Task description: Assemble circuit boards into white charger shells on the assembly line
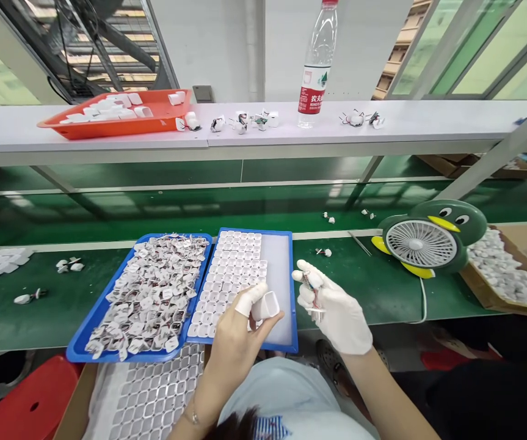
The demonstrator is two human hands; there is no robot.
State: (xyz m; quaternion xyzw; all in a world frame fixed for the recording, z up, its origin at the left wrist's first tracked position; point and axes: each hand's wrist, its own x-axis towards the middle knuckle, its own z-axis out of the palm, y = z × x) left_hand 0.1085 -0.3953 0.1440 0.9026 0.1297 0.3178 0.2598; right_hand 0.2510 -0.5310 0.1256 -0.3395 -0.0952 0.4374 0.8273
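Note:
My left hand (pixel 240 324) is closed around a white plastic housing (pixel 267 307), its open end tilted toward me and to the right. White tape or finger covers wrap some of its fingertips. To its right, my gloved right hand (pixel 336 308) pinches a small wired component (pixel 313 290) with white parts and thin wires; the fingers partly hide it. Below and behind the left hand lies a blue tray (pixel 295 293) with rows of white housings (pixel 226 275). Beside it, another blue tray (pixel 82 327) is heaped with wired components (pixel 148 293).
A green penguin-shaped fan (pixel 421 241) stands at right, near a cardboard box (pixel 483 293) of white parts. On the shelf above are an orange tray (pixel 121 127) and a water bottle (pixel 317 73). A red stool (pixel 29 400) and a box of housings (pixel 157 391) sit below the bench edge.

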